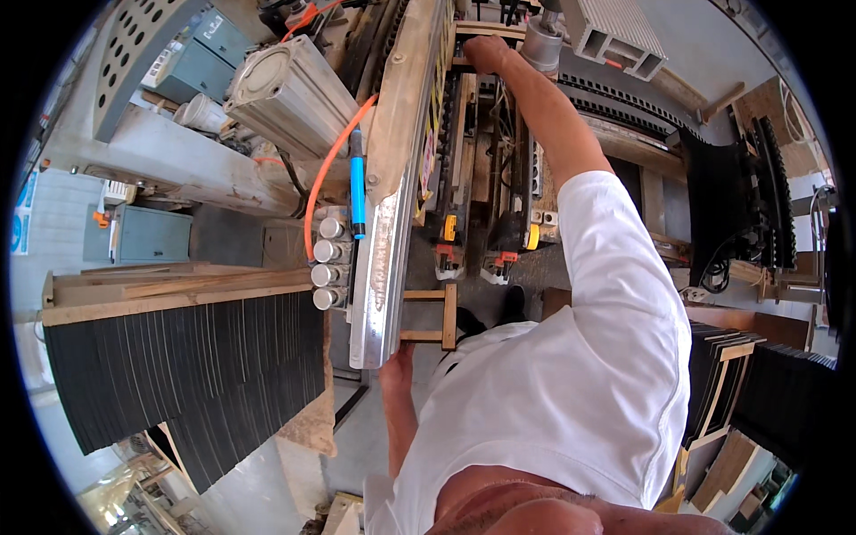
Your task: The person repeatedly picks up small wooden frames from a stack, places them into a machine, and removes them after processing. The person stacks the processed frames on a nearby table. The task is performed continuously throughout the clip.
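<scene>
My left hand (397,367) is low beside the near end of a long metal beam (379,267). It appears closed at the lower bar of a small wooden frame (449,316), with the beam covering part of its fingers. Stretched far forward, my right hand (486,55) is curled closed at the machine's far end, next to a light wooden bar (490,30). Whatever lies inside its fingers is hidden. Between the hands run two dark machine rails (456,169), with yellow and red fittings at their near ends.
Left of the beam are a large metal cylinder (290,94), an orange hose (321,174), a blue tube (358,196) and round silver knobs (330,251). Black panels (187,366) stand stacked at left, more black panels (785,392) at right. A metal post (542,45) rises beside my right forearm.
</scene>
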